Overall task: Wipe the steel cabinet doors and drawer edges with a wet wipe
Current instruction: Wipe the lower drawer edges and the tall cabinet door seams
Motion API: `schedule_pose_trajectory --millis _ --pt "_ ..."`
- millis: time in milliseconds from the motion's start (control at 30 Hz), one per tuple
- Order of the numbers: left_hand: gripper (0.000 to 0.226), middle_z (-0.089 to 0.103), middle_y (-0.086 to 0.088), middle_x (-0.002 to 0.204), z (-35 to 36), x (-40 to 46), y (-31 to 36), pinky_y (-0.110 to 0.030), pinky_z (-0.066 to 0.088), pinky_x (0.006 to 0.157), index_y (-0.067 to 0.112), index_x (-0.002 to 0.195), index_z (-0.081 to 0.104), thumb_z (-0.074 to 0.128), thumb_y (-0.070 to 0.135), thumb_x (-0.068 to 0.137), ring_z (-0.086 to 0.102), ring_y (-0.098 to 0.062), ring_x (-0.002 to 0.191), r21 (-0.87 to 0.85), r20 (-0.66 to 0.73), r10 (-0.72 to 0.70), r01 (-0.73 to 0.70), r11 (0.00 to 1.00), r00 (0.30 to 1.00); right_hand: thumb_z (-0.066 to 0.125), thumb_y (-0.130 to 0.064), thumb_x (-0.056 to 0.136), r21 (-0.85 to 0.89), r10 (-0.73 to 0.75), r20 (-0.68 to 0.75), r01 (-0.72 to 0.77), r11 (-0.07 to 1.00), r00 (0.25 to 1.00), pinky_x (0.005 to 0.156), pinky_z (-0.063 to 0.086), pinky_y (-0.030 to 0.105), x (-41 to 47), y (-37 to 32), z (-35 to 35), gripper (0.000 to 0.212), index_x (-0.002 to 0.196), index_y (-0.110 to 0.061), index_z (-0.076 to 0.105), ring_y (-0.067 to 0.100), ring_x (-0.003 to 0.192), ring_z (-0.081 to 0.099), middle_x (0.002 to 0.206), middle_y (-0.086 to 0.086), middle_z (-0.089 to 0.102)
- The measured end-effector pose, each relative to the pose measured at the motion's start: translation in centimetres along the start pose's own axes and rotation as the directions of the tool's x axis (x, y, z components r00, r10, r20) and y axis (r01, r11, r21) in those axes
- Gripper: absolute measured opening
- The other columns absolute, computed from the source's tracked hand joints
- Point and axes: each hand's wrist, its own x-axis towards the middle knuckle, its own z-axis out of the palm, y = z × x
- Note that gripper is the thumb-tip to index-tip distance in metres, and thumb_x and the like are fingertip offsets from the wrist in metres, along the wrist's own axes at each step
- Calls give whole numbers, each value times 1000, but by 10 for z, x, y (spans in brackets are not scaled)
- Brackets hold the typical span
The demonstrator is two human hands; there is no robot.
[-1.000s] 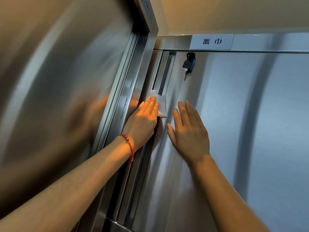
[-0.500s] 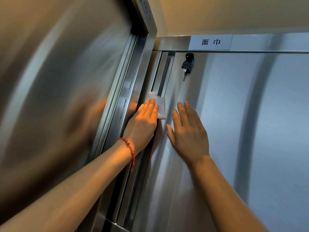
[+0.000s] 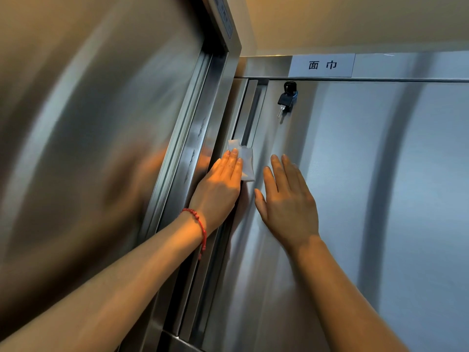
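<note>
My left hand [image 3: 218, 191] lies flat with straight fingers and presses the wet wipe [image 3: 245, 160] against the vertical edge of the steel door [image 3: 342, 199], just beside the recessed handle channel [image 3: 250, 113]. The wipe is not gripped; only the fingertips and the palm hold it to the metal, and about half of it shows beyond the fingers. My right hand [image 3: 288, 204] is open too, spread wide on the door face near the left one, not touching it, and holds nothing.

I think the main risk is that the wipe slips out from under the flat fingers, because nothing pinches it. It could then fall into the dark gap [image 3: 203, 288] between this door and the neighbour cabinet frame [image 3: 195, 153]. Too much push from the right hand may also move the door.

Upward, the channel gives free room until the top rail with the label [image 3: 321, 65]. To the right and higher, a key [image 3: 286, 99] hangs from the lock, so a wide stroke there could catch it. To the left, the frame edges are narrow and stepped. Downward, the edge runs on past my wrist with the red bracelet [image 3: 199, 224].
</note>
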Motion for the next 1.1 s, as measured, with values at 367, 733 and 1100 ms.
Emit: schedule_pose_trajectory --millis 367,733,1100 --pt "49 24 -26 148 7 12 -2 -28 15 114 -10 140 26 21 -2 91 25 -30 139 -29 73 -77 79 996 994 64 -29 86 7 7 34 -7 1000 999 100 44 47 0 0 -1 44 117 3 63 38 121 51 126 24 57" --pt "52 0 -18 155 7 27 -12 -28 -5 114 -1 147 3 16 2 96 1 -25 144 -65 177 -51 63 996 983 64 -29 85 10 1 28 -1 1000 1000 99 45 47 0 0 -1 44 116 3 63 38 120 52 124 24 58" --pt "54 1 -17 155 8 24 -9 -26 -5 114 -1 147 6 24 0 96 2 -26 144 -221 137 -77 106 970 988 64 -29 86 15 3 27 -4 1000 1000 99 45 47 1 0 0 44 116 3 63 38 121 52 125 24 58"
